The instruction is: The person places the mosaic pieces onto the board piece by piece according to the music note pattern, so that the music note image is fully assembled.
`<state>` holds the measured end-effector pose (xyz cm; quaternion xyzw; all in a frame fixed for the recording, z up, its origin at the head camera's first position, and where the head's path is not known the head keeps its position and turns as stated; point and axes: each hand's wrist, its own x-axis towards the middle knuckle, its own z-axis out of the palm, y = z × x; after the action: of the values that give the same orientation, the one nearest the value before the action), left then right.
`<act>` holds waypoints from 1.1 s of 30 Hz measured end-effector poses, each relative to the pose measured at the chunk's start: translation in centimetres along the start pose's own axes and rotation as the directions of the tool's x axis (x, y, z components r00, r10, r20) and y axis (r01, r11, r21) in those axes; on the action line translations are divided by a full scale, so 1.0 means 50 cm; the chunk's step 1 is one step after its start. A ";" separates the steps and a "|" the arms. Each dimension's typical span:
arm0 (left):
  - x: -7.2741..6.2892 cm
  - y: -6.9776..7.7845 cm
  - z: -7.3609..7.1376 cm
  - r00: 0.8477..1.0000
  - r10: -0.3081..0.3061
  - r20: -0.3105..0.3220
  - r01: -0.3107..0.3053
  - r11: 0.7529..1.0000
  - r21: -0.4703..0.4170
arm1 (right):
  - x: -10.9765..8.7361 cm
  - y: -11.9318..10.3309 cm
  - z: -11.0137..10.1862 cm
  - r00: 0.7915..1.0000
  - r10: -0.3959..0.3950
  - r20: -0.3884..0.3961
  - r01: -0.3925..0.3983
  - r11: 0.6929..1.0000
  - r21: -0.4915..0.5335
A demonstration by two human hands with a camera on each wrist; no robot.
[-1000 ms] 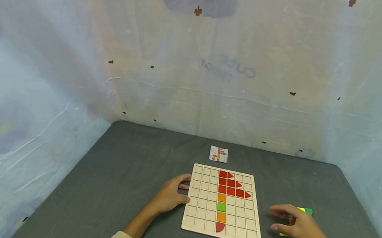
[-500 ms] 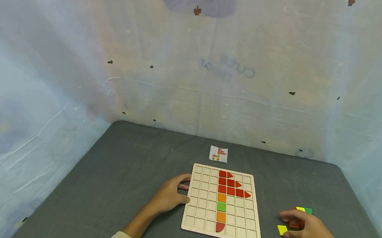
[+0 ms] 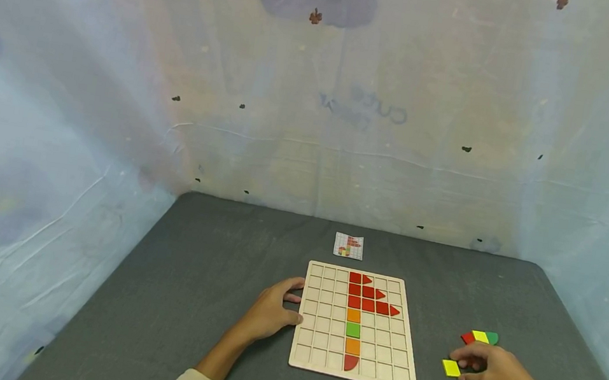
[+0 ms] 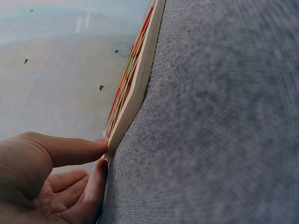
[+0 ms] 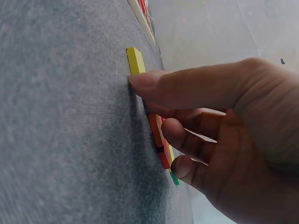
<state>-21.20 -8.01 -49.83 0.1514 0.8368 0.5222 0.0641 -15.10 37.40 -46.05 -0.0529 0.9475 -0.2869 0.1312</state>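
A square wooden grid board [image 3: 321, 337] lies on the grey table. Red pieces [image 3: 368, 305] make three rows on it, with an orange, green, orange and red column below. My left hand [image 3: 267, 313] pinches the board's left edge, the thumb against the rim in the left wrist view. A yellow tile [image 3: 451, 368] lies flat right of the board. Over the pieces beside it, my right hand [image 3: 494, 372] is loosely bent, thumb [image 5: 147, 79] at the tile's end. An orange tile [image 5: 156, 130] lies close under its fingers, partly hidden; no held piece is visible.
A small printed card [image 3: 348, 246] with a coloured grid pattern lies behind the board. Beyond the right hand are a red piece [image 3: 467, 337], another yellow tile [image 3: 480, 336] and a green piece [image 3: 491, 338]. A pale patterned sheet [image 3: 307, 171] hangs around the table [image 3: 240, 239].
My right hand has moved rightward from beside the board to the loose pieces, then slightly back, uncovering the yellow tile and the red piece. The left hand and board have stayed put.
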 end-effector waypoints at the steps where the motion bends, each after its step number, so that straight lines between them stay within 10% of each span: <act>1: 0.001 0.000 0.000 1.000 -0.003 0.000 0.003 1.000 0.001 | 0.001 0.001 0.001 1.000 -0.001 0.000 0.001 1.000 -0.002; 33: 0.001 0.000 0.000 1.000 0.008 0.003 -0.008 1.000 -0.012 | 0.016 -0.062 0.042 0.976 -0.205 -0.076 0.211 0.974 0.079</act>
<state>-21.24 -7.97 -49.84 0.1551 0.8330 0.5272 0.0643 -15.22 33.58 -46.21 -0.1367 0.9272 -0.3414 0.0707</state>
